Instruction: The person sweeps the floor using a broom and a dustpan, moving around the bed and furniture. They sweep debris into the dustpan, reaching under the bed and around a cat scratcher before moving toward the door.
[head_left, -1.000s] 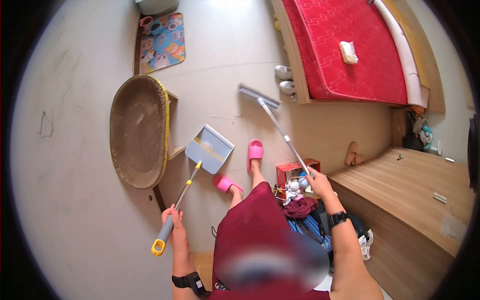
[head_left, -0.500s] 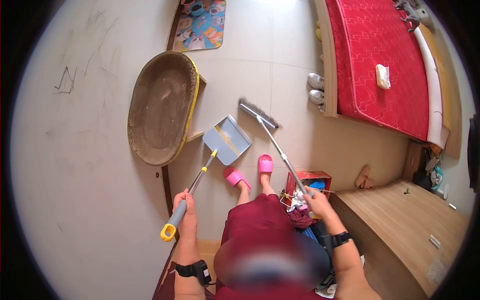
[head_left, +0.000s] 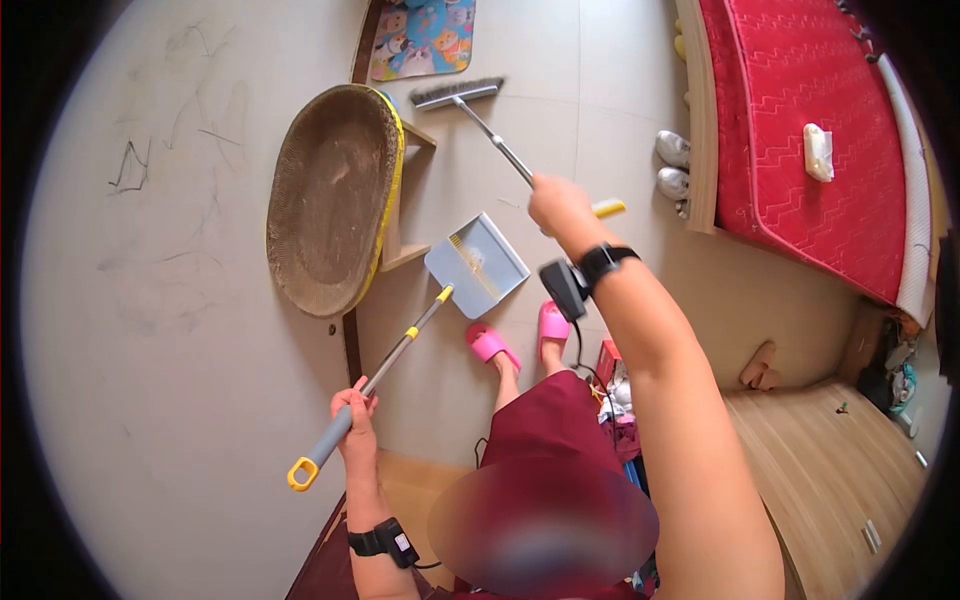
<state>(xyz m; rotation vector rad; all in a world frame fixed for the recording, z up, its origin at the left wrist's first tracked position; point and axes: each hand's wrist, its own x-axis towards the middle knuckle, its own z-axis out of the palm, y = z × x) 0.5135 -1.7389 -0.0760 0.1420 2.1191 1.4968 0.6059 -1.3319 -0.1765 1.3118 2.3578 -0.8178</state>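
My left hand (head_left: 356, 412) is wrapped round the grey grip of a long-handled dustpan (head_left: 462, 278), whose pan rests on the floor in front of the pink slippers. Some pale debris lies in the pan. My right hand (head_left: 562, 207) is stretched far forward, closed on the metal handle of a broom (head_left: 458, 95). The broom's dark bristles are on the floor near the colourful mat, beyond the dustpan. The broom handle's yellow end sticks out to the right of my fist.
An oval brown cat scratcher (head_left: 335, 200) on a wooden stand is along the left wall. A patterned mat (head_left: 425, 40) lies ahead. At right are a bed with a red mattress (head_left: 790, 130), white shoes (head_left: 673, 165) and a wooden board (head_left: 830, 470). Pink slippers (head_left: 490, 343) are on my feet.
My right arm has reached forward and left, taking the broom head away from beside the dustpan towards the mat. My left hand still grips the dustpan, which has barely moved.
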